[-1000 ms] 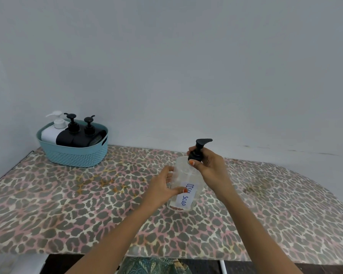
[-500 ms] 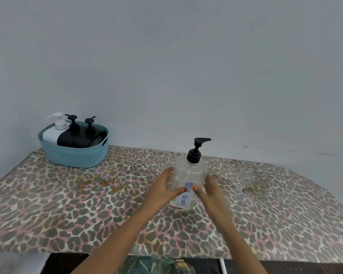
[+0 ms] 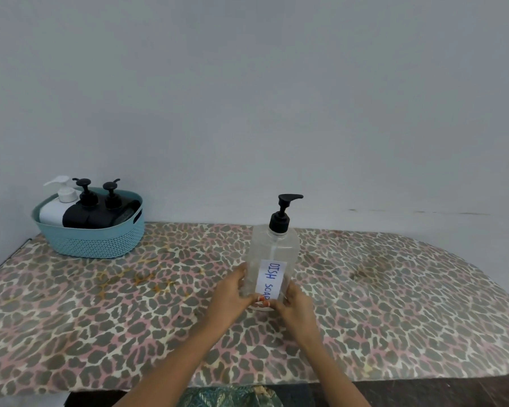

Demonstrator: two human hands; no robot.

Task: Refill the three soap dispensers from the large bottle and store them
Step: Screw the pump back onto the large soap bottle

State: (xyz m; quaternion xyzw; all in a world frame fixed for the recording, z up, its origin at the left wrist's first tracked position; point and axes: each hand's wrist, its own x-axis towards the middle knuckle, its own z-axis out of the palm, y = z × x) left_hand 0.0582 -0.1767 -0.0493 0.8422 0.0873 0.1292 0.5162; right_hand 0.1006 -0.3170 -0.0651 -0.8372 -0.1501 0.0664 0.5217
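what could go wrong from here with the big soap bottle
1. The left hand and right hand both hold the dish soap bottle low, near its base, so the tall bottle might tip when lifted.
2. Its black pump is on. Soap may drip onto the patterned table when the pump comes off.
3. The three dispensers stand crowded in the teal basket, so pulling one out could topple its neighbours.
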